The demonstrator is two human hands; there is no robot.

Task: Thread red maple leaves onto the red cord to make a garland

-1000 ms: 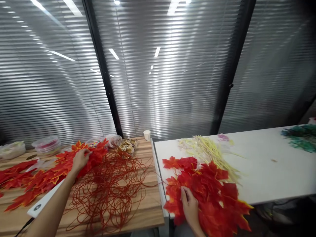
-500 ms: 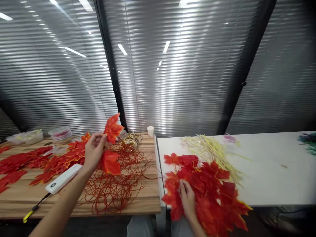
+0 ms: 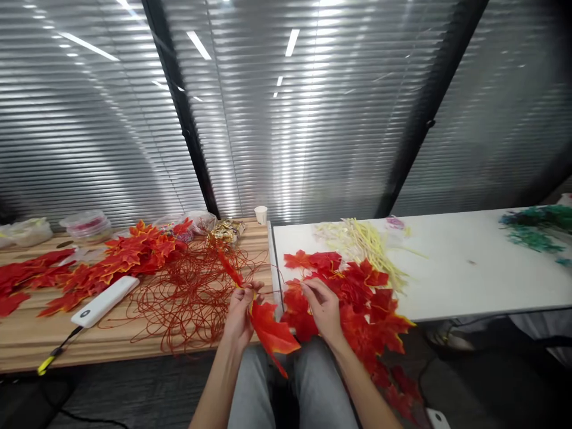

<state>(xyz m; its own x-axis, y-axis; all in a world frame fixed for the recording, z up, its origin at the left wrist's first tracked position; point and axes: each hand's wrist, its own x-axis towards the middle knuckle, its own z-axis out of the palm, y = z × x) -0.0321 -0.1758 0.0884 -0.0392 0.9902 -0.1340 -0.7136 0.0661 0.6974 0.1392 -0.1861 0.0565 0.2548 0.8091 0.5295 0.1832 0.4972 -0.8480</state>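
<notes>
Your left hand (image 3: 239, 316) pinched a red leaf (image 3: 272, 330) between the tangled cord (image 3: 187, 298) at left and the leaf pile (image 3: 353, 286) at right. Your right hand (image 3: 326, 310) had fingertips closed by the pile, on what was unclear. Moving either called for care against snags.

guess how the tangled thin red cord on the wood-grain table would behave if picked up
The tangled thin red cord looks floppy and probably light for its spread, being loose, slender loops. Lifting one loop would likely drag others, since they cross repeatedly.
</notes>
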